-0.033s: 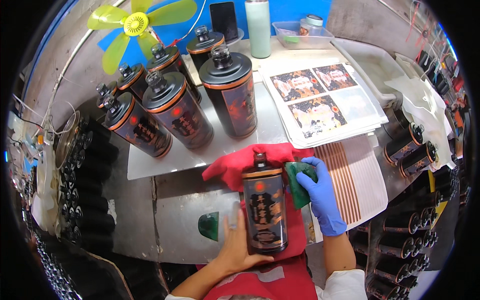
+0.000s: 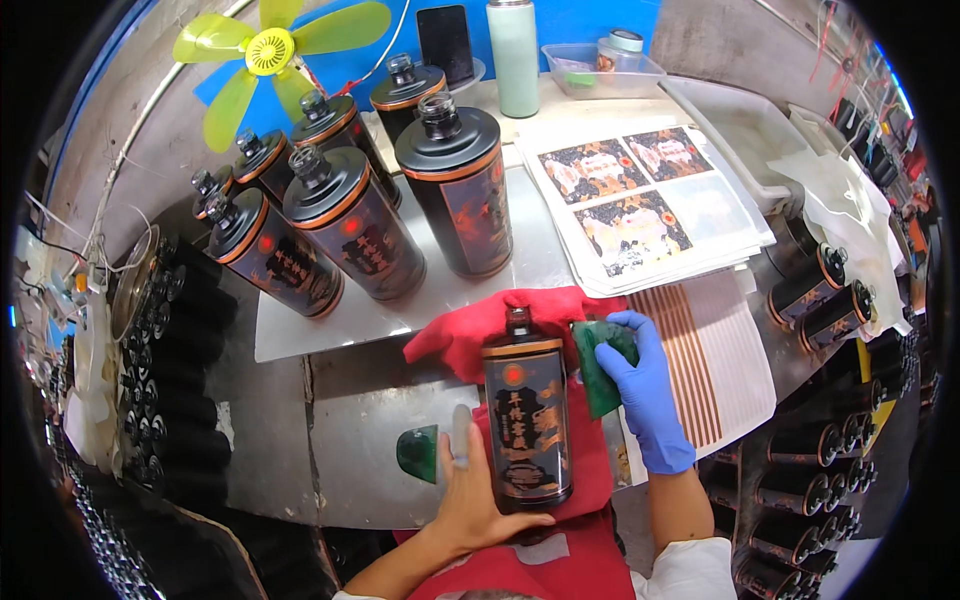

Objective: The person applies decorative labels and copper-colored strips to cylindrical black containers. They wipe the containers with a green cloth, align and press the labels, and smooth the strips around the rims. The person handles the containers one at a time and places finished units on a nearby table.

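A black bottle [image 2: 528,420] with copper bands and a dark, copper-patterned label lies in front of me on a red cloth [image 2: 452,338], its neck pointing away. Along its left side rests my left hand [image 2: 468,495], bare except for a pale cover on one finger. Its fingers are stretched and apart, with the thumb across the bottle's base end. At the bottle's right, my right hand [image 2: 643,385] in a blue glove pinches a green scraper [image 2: 597,375] against or very near the bottle's edge. Another green scraper [image 2: 417,454] lies on the metal table to the left.
Several labelled black bottles [image 2: 455,190] stand on a light board at the back left, beside a yellow-green fan [image 2: 268,52]. Printed label sheets [image 2: 640,215] are stacked at the right, near a striped sheet [image 2: 700,365]. A pale green flask [image 2: 514,60] stands behind.
The fingers of my left hand, blurred before, are now sharp and a little higher beside the bottle. The label face appears turned very slightly left. The right hand keeps its scraper in nearly the same place.
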The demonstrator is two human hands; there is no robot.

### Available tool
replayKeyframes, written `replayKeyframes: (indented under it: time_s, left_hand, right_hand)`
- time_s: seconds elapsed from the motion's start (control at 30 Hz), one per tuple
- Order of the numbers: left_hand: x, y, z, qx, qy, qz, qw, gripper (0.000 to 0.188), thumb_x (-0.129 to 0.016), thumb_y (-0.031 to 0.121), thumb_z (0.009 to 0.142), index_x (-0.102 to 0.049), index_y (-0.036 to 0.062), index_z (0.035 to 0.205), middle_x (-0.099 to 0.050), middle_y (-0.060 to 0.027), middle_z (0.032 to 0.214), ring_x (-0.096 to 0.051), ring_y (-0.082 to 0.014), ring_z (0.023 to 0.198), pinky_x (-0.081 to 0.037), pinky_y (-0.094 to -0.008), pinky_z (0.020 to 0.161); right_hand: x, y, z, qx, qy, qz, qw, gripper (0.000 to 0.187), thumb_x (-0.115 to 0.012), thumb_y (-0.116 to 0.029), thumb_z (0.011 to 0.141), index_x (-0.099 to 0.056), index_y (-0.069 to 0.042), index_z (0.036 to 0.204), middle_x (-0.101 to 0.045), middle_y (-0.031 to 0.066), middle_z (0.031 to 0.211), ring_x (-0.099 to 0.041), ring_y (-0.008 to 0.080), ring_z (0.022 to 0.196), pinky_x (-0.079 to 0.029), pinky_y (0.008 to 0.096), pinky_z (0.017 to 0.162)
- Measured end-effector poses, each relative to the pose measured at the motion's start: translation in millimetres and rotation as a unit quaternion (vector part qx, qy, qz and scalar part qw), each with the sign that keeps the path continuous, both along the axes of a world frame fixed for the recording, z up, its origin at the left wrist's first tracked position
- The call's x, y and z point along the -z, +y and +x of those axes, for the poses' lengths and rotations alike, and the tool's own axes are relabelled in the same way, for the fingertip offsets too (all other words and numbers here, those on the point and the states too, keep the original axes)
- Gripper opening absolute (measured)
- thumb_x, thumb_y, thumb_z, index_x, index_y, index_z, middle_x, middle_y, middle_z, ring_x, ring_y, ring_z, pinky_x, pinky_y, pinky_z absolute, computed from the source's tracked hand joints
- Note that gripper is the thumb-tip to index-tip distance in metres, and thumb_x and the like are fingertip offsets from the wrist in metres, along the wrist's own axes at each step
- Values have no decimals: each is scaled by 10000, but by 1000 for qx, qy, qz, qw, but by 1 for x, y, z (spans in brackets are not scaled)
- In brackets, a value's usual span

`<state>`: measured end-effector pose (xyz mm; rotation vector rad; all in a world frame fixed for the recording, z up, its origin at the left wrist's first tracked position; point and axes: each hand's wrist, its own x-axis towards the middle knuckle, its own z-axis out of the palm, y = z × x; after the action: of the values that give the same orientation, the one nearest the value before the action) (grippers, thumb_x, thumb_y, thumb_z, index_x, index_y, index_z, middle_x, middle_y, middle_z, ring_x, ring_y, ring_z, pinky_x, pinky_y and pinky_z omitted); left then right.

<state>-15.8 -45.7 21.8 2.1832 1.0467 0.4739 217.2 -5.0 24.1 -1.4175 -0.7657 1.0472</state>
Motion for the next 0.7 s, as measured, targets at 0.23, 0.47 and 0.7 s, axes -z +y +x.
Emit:
replayKeyframes:
  time_s: [0.23,0.47,0.7]
  left_hand:
    - [14,-9,25,30,43,216,975,774,-664,419,777,-357,10,1358,-346,-260,1389,-291,-442,1302,-51,-589,1059]
    - [58,-9,-12,51,-58,34,996,1213,-712,486,726,126,-93,1386,-310,-300,1396,-246,-495,1311,-16,-654,1018]
    - [6,-5,27,85,123,290,945,810,-712,480,720,-424,3,1308,-426,-291,1306,-299,-467,1294,-98,-617,1047]
  right_hand:
    - [-38,13,-38,-60,-260,80,960,337,-597,-153,831,-468,-90,1136,-609,177,880,-637,327,786,-497,375,692]
    - [13,-2,-2,-17,-9,21,1000,368,-618,-66,818,-457,-39,1148,-543,96,1019,-552,165,931,-462,286,809]
    - [-43,15,-37,-64,-239,61,967,306,-591,-157,840,-474,-86,1114,-602,191,892,-626,348,845,-493,378,733]
